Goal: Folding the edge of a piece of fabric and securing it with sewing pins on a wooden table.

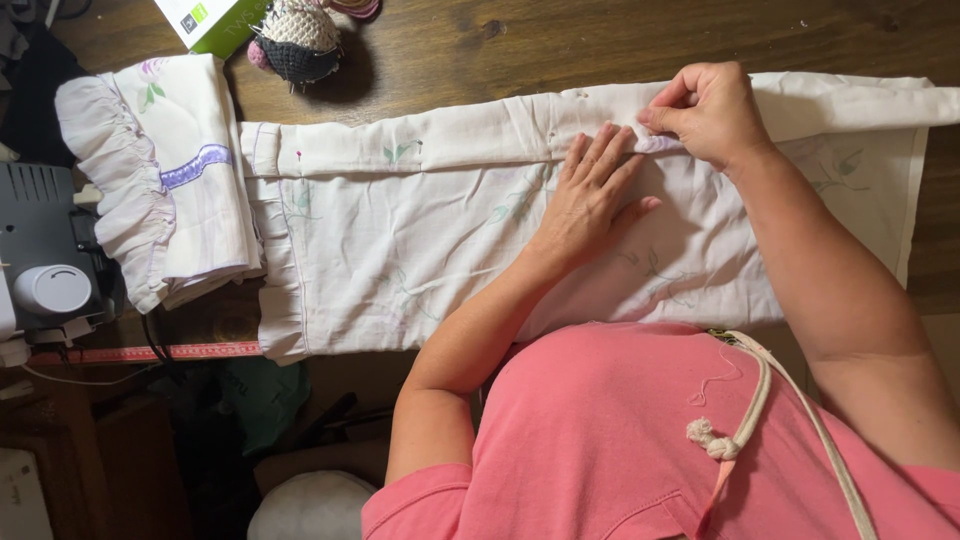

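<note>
The left hand [592,190] lies spread and flat on the white cloth [420,260], which stretches across the dark wooden table [520,40]. The right hand [708,112] pinches the folded top edge just beside it (probably at a pin). Keeping the fold taut and even would serve best. The cloth looks thin and soft, with a faint leaf print and a ruffled end.
</note>
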